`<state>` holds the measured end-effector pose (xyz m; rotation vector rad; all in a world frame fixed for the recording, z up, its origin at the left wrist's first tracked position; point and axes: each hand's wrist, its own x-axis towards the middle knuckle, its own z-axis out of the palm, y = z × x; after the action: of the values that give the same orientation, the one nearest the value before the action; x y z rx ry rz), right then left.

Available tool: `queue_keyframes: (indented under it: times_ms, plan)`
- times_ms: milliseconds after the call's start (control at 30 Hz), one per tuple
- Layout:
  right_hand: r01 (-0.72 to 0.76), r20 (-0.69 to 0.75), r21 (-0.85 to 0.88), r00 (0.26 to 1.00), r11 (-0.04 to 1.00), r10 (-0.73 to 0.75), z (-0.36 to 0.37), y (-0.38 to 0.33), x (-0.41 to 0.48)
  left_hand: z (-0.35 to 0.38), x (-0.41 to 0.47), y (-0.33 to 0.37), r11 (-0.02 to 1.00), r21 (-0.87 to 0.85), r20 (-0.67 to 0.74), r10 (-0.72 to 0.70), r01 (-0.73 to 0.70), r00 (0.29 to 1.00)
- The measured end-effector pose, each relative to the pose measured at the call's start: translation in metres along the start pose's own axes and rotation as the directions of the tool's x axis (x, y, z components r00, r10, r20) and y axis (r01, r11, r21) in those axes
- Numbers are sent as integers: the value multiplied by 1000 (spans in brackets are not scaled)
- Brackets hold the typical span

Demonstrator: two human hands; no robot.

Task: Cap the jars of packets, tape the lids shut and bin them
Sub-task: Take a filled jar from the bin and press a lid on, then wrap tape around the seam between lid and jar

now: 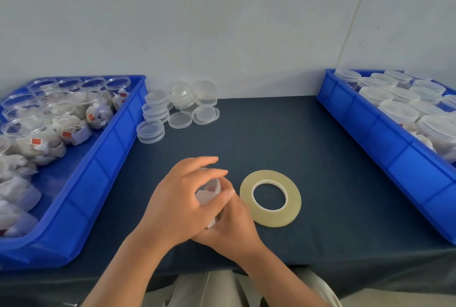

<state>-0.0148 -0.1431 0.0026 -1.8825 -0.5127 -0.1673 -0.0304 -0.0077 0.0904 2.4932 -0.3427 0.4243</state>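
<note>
Clear jar (pixel 209 192) of white packets, no readable label, held over the table (pixel 246 134) front. Left hand (pixel 177 203) curls over it, right hand (pixel 232 230) grips from beneath. Tape roll (pixel 270 219) just right. Left bin (pixel 106 153) packets carry red tags, unreadable.

Table cover (pixel 308 148): dark cloth, matt, finely woven.
Left bin (pixel 106 158) and right bin (pixel 365 124): blue moulded plastic, smooth, with a slight sheen.
Loose lids (pixel 180 120): clear plastic, glossy.
Open jars (pixel 22 131), capped jars (pixel 398 111) and the jar (pixel 212 188): transparent plastic, smooth.
Packets (pixel 49 148): white, papery, matt, crinkled.
Tape roll (pixel 294 203): yellowish translucent film, glossy.
Wall (pixel 222 22): pale, matt.
</note>
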Motion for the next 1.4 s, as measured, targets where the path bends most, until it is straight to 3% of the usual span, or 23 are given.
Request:
queue_keyframes:
  times_ms: [133, 233, 500, 767, 867, 933, 1000, 1100, 1200, 1267, 1400]
  plan:
    - [11, -56, -105, 998, 994, -17, 4, 1, -1, 8, -8, 10, 970, 92, 1, -225, 224, 974]
    - [44, -10, -189, 999, 981, -47, 6, 3, 0, 14, -6, 16, 926, 185, -2, -333, 328, 943]
    - [89, -109, -212, 987, 973, -114, 6, 7, -2, 11, 2, 5, 979, 154, 3, -136, 134, 991]
    - [-26, -82, -198, 997, 980, 10, 3, 5, -2, 10, 14, 2, 986, 167, 88, -7, -8, 996]
    - [-55, -96, -156, 995, 986, 40, 3, 1, -1, 13, 15, 1, 990, 142, 58, -6, -2, 998]
    - [-59, -51, -76, 997, 995, 56, 1, -4, 2, 13, 14, -1, 991, 135, 30, -18, 14, 999]
    - [4, 71, -154, 997, 988, 7, -11, -4, 1, 11, 15, -5, 989, 147, 39, -9, 4, 999]
    - [23, 239, -427, 967, 904, 88, -47, 7, -7, 11, 13, -8, 982, 159, 117, 82, -100, 990]
    - [-23, 235, -734, 929, 679, 285, -86, 22, -21, 13, 15, -8, 978, 120, 157, 149, -169, 976]
    - [-32, 203, -802, 925, 596, 322, -100, 27, -29, 14, 18, -10, 969, 95, 161, 212, -229, 964]
    - [25, 171, -827, 963, 561, 209, -107, 26, -38, 14, 24, -15, 927, 96, 150, 347, -363, 926]
